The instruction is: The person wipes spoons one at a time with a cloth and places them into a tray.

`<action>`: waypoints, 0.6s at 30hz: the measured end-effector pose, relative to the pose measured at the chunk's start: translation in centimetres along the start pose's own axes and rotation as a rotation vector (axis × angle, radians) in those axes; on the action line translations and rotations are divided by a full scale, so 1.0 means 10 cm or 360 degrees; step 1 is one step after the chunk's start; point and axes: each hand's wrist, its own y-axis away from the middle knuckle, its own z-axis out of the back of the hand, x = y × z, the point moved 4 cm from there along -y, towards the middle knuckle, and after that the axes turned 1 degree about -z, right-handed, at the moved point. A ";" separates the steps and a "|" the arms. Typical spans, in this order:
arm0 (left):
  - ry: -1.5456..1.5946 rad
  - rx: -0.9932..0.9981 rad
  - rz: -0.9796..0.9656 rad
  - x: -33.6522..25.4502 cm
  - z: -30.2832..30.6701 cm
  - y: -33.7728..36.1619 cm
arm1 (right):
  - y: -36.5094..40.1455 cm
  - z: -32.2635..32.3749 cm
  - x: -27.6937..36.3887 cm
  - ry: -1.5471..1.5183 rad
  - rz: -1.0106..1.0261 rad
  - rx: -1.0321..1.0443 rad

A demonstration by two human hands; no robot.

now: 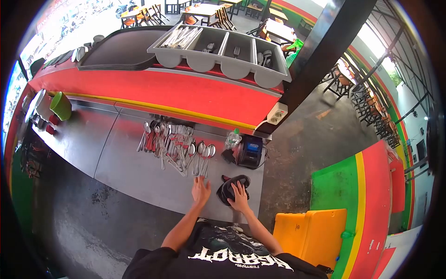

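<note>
Black item part-hidden by right hand

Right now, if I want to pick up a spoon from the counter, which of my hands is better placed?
Probably the left hand: its fingertips are close to the handles of the nearest spoons. The right hand rests on a black item, farther from them.

Flat black trays sit in a pile on the red wall. A little bottle is beside a black machine. A white plug box hangs near the dark post.
</note>
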 end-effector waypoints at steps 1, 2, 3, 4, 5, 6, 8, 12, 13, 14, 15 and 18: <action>-0.0148 -0.0035 -0.0020 0.04 -0.02 -0.15 | 0.00 -0.01 0.02 -0.0006 -0.0098 0.0021; -0.0298 -0.0063 -0.0035 0.09 -0.02 -0.26 | -0.01 -0.01 0.05 -0.0009 -0.0088 -0.0026; -0.0312 -0.0055 -0.0054 0.15 -0.04 -0.33 | 0.01 -0.02 0.07 -0.0013 -0.0087 -0.0066; -0.0326 -0.0044 -0.0073 0.22 -0.06 -0.38 | 0.03 -0.01 0.10 -0.0017 -0.0088 -0.0104; -0.0338 -0.0034 -0.0095 0.29 -0.08 -0.40 | 0.05 0.00 0.13 -0.0053 -0.0117 -0.0130; -0.0310 0.0001 -0.0060 0.33 -0.08 -0.41 | 0.08 -0.02 0.14 -0.0051 -0.0129 -0.0147; -0.0247 0.0065 -0.0007 0.37 -0.11 -0.47 | 0.10 -0.03 0.16 -0.0044 -0.0146 -0.0200; -0.0067 0.0097 0.0216 0.52 -0.16 -0.56 | 0.19 -0.03 0.25 -0.0041 -0.0205 -0.0258; -0.0076 0.0093 0.0223 0.53 -0.14 -0.57 | 0.20 -0.03 0.27 -0.0021 -0.0222 -0.0269; -0.0082 0.0085 0.0230 0.53 -0.13 -0.58 | 0.20 -0.03 0.28 0.0000 -0.0236 -0.0280; -0.0088 0.0076 0.0239 0.56 -0.14 -0.60 | 0.19 -0.02 0.30 0.0023 -0.0248 -0.0290; 0.0022 0.0333 0.0353 0.74 -0.18 -0.65 | 0.18 0.02 0.34 0.0008 -0.0282 -0.0301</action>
